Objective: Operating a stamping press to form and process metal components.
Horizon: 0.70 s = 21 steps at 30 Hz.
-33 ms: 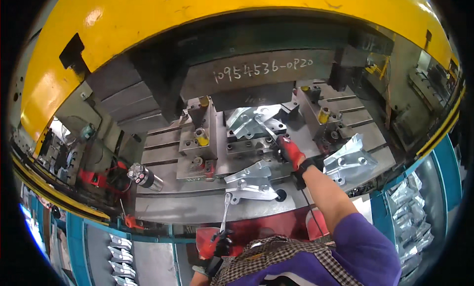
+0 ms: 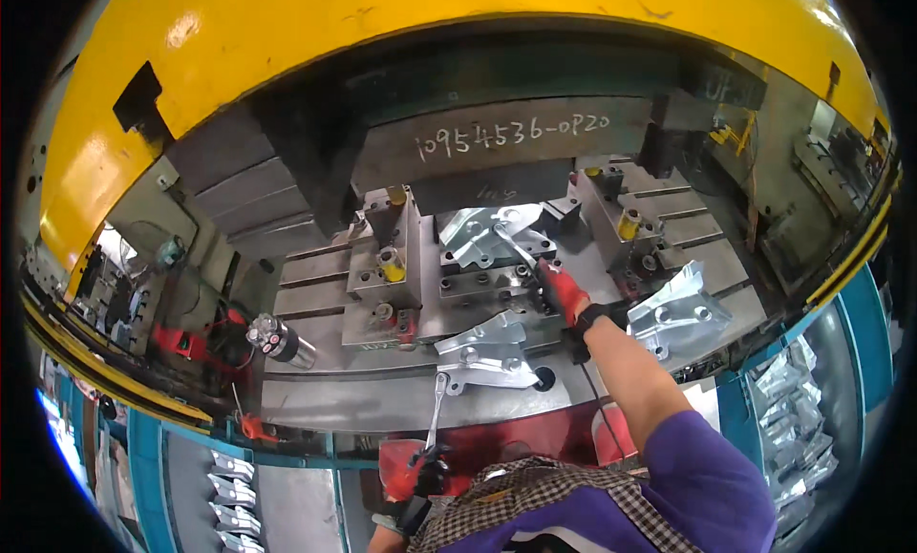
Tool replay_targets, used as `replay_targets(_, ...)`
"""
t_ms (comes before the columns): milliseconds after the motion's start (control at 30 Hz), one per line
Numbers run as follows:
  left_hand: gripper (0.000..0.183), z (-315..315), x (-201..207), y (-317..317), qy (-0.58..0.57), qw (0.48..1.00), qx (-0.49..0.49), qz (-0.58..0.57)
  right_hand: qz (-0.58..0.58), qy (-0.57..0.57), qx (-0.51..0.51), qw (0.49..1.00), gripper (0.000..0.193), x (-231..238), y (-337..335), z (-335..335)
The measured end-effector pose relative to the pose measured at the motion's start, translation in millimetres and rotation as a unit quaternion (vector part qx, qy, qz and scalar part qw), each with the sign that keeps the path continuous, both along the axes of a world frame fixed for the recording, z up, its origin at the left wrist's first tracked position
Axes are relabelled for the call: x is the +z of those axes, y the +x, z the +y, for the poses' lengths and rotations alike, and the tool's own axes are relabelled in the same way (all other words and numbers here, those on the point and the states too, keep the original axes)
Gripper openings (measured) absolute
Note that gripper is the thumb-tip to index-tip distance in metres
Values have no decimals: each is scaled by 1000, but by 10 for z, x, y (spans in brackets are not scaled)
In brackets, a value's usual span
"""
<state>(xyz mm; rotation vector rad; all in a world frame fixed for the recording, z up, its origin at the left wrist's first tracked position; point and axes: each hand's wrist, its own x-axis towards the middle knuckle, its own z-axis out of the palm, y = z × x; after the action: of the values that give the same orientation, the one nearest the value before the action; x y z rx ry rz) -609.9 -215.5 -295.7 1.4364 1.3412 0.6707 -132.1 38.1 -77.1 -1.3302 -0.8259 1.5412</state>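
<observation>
My right hand [image 2: 562, 291], in a red and black glove, is closed on a silver tool with a slim shaft and a round head [image 2: 513, 244]. Its head rests on a shiny stamped metal part [image 2: 476, 238] lying on the lower die. Down near my body, my left hand [image 2: 418, 474], gloved alike, closes round a similar silver round-headed tool [image 2: 437, 408]. That head touches the near left end of a second stamped metal part [image 2: 485, 350] on the front of the press bed. A third stamped metal part [image 2: 676, 314] lies to the right of my right forearm.
A dark upper die block [image 2: 501, 138] hangs over the lower die. Die blocks with yellow posts [image 2: 392, 265] flank it. A metal bottle [image 2: 282, 341] stands at the bed's left. More stamped parts lie in trays at lower left [image 2: 287, 500] and lower right [image 2: 853, 381]. A cable [image 2: 597, 395] hangs below my right wrist.
</observation>
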Motion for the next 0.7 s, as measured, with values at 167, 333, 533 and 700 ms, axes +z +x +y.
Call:
replay_targets(167,29,-15,-105,159,-17,998,-9,-61,48,53,-67,995,39,-732,132,336)
replay_targets(333,29,-52,813,489,-46,993,28,-103,171,47,-56,983,44,-504,-260,104)
replay_targets(533,25,-139,1359,656,161,986,27,27,30,-14,-82,996,45,429,-586,-42)
replay_targets(700,24,-101,454,411,-13,996,73,-50,7,32,-101,994,46,-407,-396,412)
